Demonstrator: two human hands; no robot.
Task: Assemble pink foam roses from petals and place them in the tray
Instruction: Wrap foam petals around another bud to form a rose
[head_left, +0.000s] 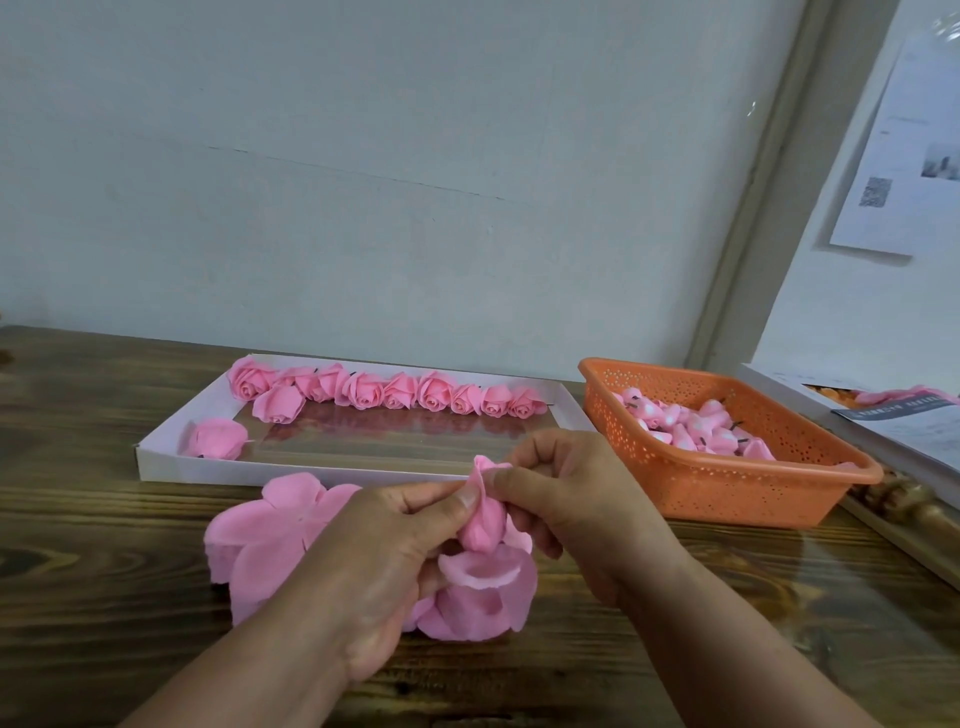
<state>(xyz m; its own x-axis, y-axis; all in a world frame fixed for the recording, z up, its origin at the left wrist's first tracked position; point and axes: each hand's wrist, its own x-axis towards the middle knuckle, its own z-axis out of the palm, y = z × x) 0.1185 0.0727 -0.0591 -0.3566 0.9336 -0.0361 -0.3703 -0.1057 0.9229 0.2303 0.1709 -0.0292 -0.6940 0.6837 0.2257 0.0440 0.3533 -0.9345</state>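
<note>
Head view: both hands, left (384, 545) and right (566, 493), pinch a half-hidden rose (485, 525); tray (171, 452) holds roses, basket (727, 493) buds.

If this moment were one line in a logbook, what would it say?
step: wrapping petal on bud | left hand: pinches rose bud | right hand: pinches petal tip | tray: finished roses along far side | basket: buds

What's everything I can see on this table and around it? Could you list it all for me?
finished roses: about twelve, pink, in the tray
tray: one, white, mid-table
basket: one, orange, right of tray
rose buds: many, pink, in the basket
petal stack: one, pink, left of the hands
rose in progress: one, pink, held
table: one, brown wood
papers: white, far right
left hand: pinching the rose
right hand: pinching its tip
</note>
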